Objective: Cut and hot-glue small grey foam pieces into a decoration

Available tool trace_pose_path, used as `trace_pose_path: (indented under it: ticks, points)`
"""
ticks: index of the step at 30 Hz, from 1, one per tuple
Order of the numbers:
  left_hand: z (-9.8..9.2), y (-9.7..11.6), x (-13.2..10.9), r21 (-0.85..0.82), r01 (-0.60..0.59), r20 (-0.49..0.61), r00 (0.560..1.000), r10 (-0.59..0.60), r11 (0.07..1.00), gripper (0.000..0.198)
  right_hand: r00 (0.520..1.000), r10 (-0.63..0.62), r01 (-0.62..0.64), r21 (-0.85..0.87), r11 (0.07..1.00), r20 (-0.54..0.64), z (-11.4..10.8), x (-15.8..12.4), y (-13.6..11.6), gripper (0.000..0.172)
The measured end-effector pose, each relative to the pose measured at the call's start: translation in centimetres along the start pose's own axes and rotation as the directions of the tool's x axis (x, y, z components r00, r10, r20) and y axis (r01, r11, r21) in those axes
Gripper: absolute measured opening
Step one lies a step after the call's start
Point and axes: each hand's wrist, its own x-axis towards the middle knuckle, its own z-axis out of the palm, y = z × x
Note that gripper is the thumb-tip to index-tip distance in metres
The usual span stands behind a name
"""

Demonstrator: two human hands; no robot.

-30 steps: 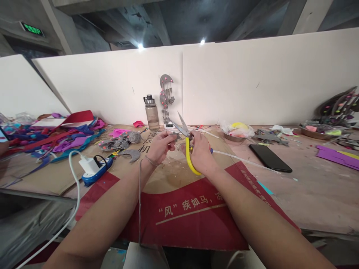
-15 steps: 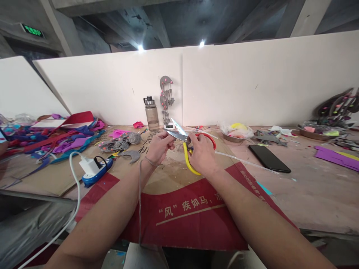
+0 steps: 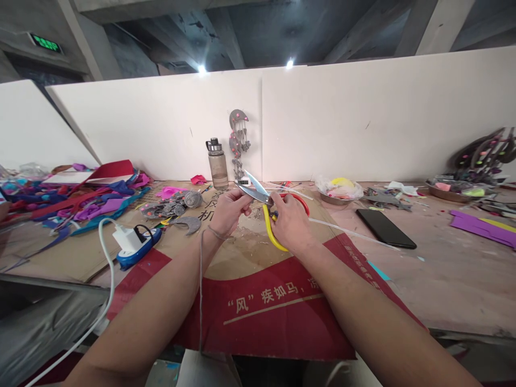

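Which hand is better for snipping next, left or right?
Probably the right hand: it grips the red-and-yellow-handled scissors, and their blades are open towards the left hand. Grey yarn trails by its wrist.

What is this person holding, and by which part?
The right hand holds the scissors by their red and yellow handles. The left hand is pinched closed; what it holds, if anything, can't be made out.
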Motion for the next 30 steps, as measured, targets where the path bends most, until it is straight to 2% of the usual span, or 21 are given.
trace_pose_path:
  ticks: [9,13,15,19,25,30]
  points:
    - [-0.25,-0.1,0.12,0.02,-0.017,0.011,1.0,0.016,1.0,0.021,1.0,0.009,-0.008,0.074,0.997,-0.014,-0.07,-0.07,0.03,0.031]
    - [-0.36,0.06,0.1,0.026,0.018,-0.025,1.0,-0.017,0.999,0.021,0.998,0.06,-0.064,0.305,0.95,0.021,0.09,0.12,0.26,0.023]
    - [-0.37,0.19,0.03,0.033,0.041,-0.032,0.999,-0.04,0.999,0.022,0.997,0.079,-0.082,0.418,0.905,0.025,0.17,0.29,0.41,0.026]
    - [-0.31,0.3,-0.08,0.024,0.083,0.039,0.996,-0.084,0.996,0.029,0.994,0.112,-0.088,0.533,0.842,-0.013,0.34,0.54,0.54,0.033]
    - [-0.3,-0.04,0.22,0.031,0.032,0.049,0.998,-0.033,0.999,0.027,0.99,0.139,-0.097,0.643,0.76,-0.014,0.49,0.6,0.33,0.036]
    - [-0.34,-0.02,0.24,0.0,0.033,0.057,0.998,-0.033,0.999,0.027,0.995,0.101,-0.082,0.601,0.795,0.001,0.55,0.56,0.16,0.038]
